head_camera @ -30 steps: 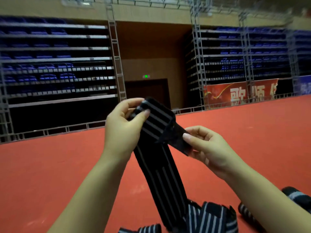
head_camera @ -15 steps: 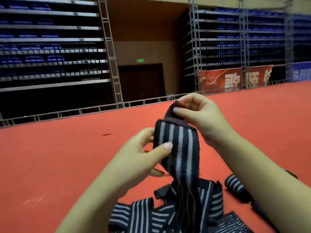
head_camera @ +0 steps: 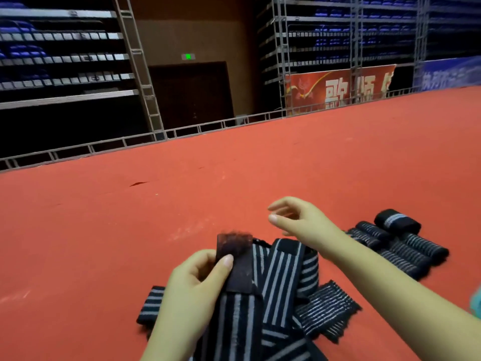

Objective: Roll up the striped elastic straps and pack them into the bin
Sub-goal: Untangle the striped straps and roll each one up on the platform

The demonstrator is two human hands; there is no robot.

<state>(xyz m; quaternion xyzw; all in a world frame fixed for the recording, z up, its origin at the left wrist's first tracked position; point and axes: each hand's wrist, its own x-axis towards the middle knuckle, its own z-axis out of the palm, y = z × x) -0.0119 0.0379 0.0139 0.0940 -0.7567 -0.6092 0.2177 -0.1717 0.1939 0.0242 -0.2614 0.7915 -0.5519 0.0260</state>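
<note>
My left hand pinches the dark plain end of a black strap with grey stripes, thumb pressed on its front. The strap hangs down toward me. My right hand hovers above and to the right with fingers loosely spread, holding nothing. Beneath both hands a loose pile of striped straps lies tangled on the red floor. Several rolled-up straps lie in a cluster at the right. No bin is in view.
The red carpeted floor stretches away to a low metal rail. Beyond it stand scaffold bleachers with blue seats and a red banner. A sliver of something teal shows at the right edge.
My right hand has let go of the strap end and drawn away to the right. My left hand now holds the strap's end, lower and closer to the pile. The view has tilted downward.
</note>
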